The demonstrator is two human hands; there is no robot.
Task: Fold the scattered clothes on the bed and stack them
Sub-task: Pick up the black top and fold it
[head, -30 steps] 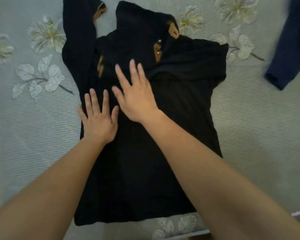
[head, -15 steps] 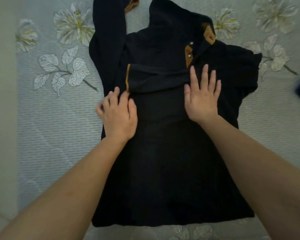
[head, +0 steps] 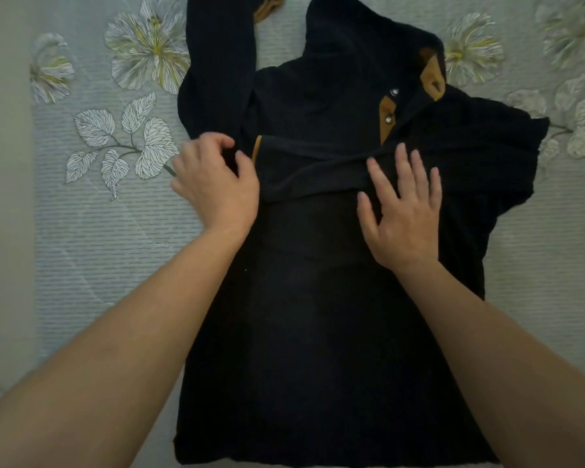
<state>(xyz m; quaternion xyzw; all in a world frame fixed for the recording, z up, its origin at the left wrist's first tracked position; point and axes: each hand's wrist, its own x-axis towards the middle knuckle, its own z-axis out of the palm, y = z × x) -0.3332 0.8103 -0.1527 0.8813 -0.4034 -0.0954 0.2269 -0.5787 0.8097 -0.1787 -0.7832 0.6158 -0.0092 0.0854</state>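
Pale grey-green bedding is covering the bed (head: 108, 258), its cloth ribbed in fine horizontal lines and printed with large white flowers (head: 146, 49) and veined leaves (head: 125, 140).

From the head camera, a black sweater (head: 318, 349) is lying flat in the middle of the bed, its straight hem nearest the viewer and its high collar pointing away. The knit is looking thick and matte. Tan trim (head: 385, 108) is edging the neck opening, where two small round buttons (head: 393, 92) are showing. One sleeve (head: 311, 167) is lying folded across the chest in a soft band, its tan-edged cuff ending just beside the left hand (head: 217, 187). The other sleeve (head: 217, 62) is stretching up past the top of the picture.

That left hand is curling its fingers and thumb, pinching black fabric at the sweater's left edge below the shoulder. The right hand (head: 402, 214) is lying flat with fingers spread, pressing on the folded sleeve and the chest.
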